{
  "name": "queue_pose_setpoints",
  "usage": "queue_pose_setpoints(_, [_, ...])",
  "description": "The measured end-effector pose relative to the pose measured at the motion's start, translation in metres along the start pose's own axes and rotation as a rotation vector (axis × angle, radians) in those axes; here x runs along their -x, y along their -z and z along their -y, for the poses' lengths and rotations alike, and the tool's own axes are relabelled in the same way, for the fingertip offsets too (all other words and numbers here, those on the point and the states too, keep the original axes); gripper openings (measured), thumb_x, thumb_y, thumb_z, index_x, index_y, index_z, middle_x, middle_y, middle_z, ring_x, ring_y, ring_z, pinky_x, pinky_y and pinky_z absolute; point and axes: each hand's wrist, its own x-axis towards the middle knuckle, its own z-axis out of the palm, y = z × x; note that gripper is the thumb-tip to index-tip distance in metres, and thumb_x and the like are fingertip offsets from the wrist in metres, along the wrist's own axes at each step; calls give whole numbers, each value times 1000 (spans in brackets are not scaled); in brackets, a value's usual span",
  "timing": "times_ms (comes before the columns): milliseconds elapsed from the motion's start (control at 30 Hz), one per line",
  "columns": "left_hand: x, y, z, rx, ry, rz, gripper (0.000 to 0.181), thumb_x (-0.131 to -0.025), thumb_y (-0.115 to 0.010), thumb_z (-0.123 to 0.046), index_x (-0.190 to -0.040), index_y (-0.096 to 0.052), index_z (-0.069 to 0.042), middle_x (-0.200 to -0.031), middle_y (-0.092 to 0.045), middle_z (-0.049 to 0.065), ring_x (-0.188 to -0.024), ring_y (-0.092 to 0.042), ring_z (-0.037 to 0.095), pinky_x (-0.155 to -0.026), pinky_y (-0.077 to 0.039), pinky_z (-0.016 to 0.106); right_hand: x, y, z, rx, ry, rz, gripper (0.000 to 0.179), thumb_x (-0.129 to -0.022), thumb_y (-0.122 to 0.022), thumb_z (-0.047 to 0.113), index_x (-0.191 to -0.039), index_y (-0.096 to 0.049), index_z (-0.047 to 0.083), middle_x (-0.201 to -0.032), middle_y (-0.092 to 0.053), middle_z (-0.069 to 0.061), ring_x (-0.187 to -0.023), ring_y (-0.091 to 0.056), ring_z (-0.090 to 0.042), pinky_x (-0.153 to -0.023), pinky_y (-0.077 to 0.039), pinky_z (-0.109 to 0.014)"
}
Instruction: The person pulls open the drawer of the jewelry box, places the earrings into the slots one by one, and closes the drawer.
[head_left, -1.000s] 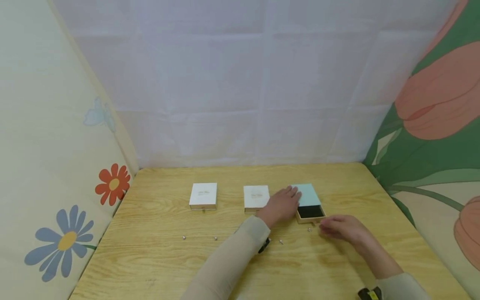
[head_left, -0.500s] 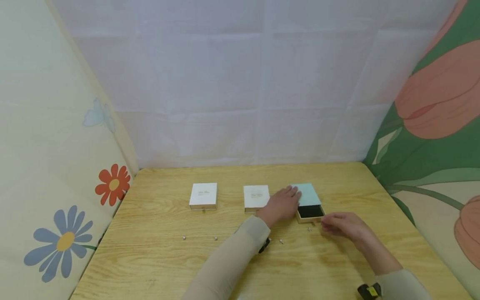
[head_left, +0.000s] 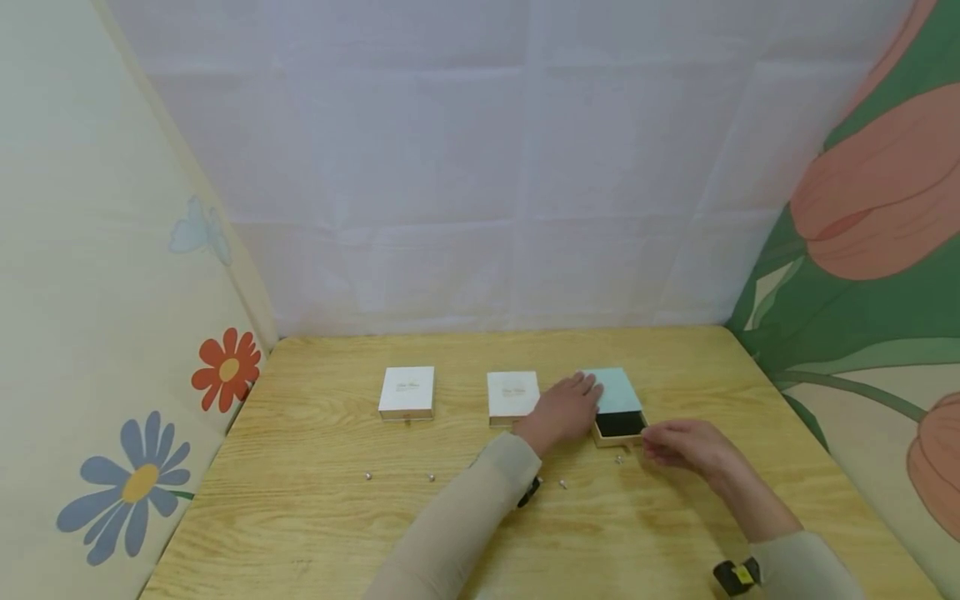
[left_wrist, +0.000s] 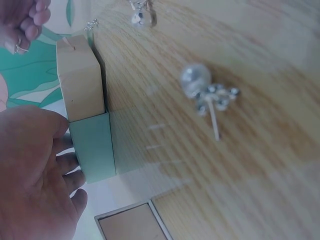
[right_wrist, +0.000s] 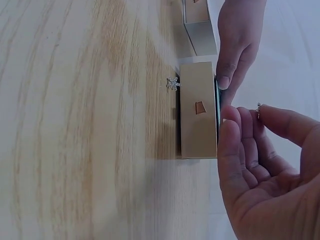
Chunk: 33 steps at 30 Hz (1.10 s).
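Observation:
A drawer-style jewelry box with a teal sleeve has its cream drawer pulled partway out, showing a black lining. My left hand rests on the sleeve's left side, its fingers laid over the top. At the drawer's front right corner, my right hand pinches a small earring between thumb and fingertip; its other fingers curl close beside the drawer. An earring with a sparkling flower shape lies on the table just before the drawer. Another, a pearl earring with its post showing, lies near my left wrist.
Two white boxes stand in line to the left: one box beside my left hand, the other box farther left. More small earrings lie in front, including one earring at the far left. A white cloth hangs behind the table.
Hardly anything moves. My right hand shifts very slightly at the drawer's corner, while my left hand stays on the teal sleeve.

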Motion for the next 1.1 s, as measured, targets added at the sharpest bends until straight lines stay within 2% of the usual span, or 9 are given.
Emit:
queue_pose_setpoints(367, [2, 0, 2, 22, 5, -3, 52, -112, -27, -35, -162, -26, -20, -168, -22, -3, -155, -20, 15, -126, -18, 28, -7, 0, 6, 12, -21, -19, 38, -100, -65, 18, -120, -64, -14, -97, -76, -13, -86, -73, -18, -78, -62, -31])
queue_pose_setpoints(567, [1, -2, 3, 7, 5, -1, 52, -112, -27, -34, -162, -25, -20, -168, -21, -2, -155, -19, 15, -126, -18, 28, -13, 2, 6, 6, -20, -1, 36, -100, -63, 16, -119, -64, -15, -96, -76, -11, -84, -72, -16, -78, -62, -29])
queue_pose_setpoints(1100, [4, 3, 0, -6, -7, -5, 52, -112, -28, -34, -162, -26, -19, -168, -22, -1, -154, -21, 16, -126, -19, 29, -26, 9, 8, 109, -31, 4, 32, -99, -63, 17, -112, -69, -13, -83, -73, -4, -76, -70, -13, -73, -62, -30])
